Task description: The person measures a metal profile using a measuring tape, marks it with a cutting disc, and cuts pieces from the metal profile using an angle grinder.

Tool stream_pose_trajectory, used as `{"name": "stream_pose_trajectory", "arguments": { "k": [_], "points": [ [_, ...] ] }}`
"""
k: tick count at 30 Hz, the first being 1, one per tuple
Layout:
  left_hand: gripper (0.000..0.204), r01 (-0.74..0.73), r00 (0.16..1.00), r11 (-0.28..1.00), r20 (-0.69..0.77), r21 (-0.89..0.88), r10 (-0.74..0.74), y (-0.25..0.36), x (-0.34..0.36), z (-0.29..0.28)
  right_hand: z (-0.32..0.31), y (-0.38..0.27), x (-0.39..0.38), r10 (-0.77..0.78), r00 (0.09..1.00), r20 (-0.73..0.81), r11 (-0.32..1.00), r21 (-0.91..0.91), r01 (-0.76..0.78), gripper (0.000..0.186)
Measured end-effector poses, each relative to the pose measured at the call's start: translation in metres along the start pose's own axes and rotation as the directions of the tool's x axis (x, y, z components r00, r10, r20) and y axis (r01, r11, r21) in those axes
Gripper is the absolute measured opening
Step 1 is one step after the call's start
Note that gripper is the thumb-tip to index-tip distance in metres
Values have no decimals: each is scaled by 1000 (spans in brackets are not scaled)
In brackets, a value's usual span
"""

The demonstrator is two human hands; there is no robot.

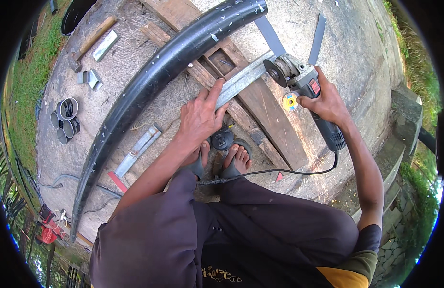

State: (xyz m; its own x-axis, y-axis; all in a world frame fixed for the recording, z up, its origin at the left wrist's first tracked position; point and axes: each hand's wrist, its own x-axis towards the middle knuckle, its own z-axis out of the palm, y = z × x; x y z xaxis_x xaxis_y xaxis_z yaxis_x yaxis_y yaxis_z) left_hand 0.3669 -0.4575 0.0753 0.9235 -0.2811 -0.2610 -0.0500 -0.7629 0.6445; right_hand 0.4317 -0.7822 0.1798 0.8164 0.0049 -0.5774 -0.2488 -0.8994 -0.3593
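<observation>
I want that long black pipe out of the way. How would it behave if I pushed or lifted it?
The long black plastic pipe is round, so a sideways push would probably make it roll off the wooden planks it lies across. Its length suggests it may sag or swing when lifted at one end. Its glossy surface looks somewhat slippery, so grip could be poor.

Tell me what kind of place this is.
Looks like an outdoor work spot on a concrete slab edged with grass. The right hand holds an angle grinder at a metal strip pinned by the left hand; a long black pipe lies alongside.
</observation>
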Motion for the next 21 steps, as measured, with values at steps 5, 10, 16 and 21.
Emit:
{"name": "stream_pose_trajectory", "arguments": {
  "k": [5, 10, 16, 21],
  "points": [
    [68, -2, 1000, 1000, 6, 24, 2, 2, 0, -2, -8, -2, -11, 18, 999, 27, 997, 80, -20, 104],
    [67, -17, 1000, 1000, 2, 13, 17, 0, 1, 1, -8, -2, -14, 49, 998, 26, 996, 80, -51, 100],
    [68, 0, 1000, 1000, 4, 14, -1, 2, 1, -1, -3, -4, -9, 31, 999, 30, 999, 26, -32, 96],
    [68, 5, 1000, 1000, 10, 26, -5, 0, 0, 1, -1, -7, -9, 46, 998, 42, 998, 39, -47, 94]
  ]
}}
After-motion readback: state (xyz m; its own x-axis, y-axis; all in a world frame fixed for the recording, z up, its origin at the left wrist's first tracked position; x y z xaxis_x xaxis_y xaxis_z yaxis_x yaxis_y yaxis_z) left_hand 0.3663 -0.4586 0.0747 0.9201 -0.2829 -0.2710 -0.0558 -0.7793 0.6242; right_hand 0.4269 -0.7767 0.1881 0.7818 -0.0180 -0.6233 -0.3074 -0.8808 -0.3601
